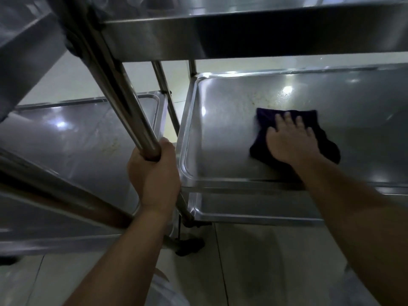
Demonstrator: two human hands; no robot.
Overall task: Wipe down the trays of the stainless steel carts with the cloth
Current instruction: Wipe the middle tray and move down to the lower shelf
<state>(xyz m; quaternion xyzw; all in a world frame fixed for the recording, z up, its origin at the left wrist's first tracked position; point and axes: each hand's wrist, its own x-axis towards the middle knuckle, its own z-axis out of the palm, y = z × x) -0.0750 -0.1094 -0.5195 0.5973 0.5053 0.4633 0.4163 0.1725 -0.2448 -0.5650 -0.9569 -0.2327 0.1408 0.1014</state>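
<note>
Right hand (291, 143) flat on cloth (326, 140) mid-tray (220, 129), left hand (154, 173) grip wrapped round cart post (132, 120)

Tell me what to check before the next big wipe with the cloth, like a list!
1. Cloth flat on the tray being wiped: ok, it lies on the tray floor.
2. Right hand pressing the cloth: ok, fingers spread flat on top.
3. Left hand steadying the cart: ok, it grips the upright steel pole.
4. Dirty spots left: not ok, pale specks show just beyond the cloth.
5. Room to wipe under the upper tray: ok, open space above the hand.
6. Cloth clean enough: cannot tell, it is too dark.
</note>
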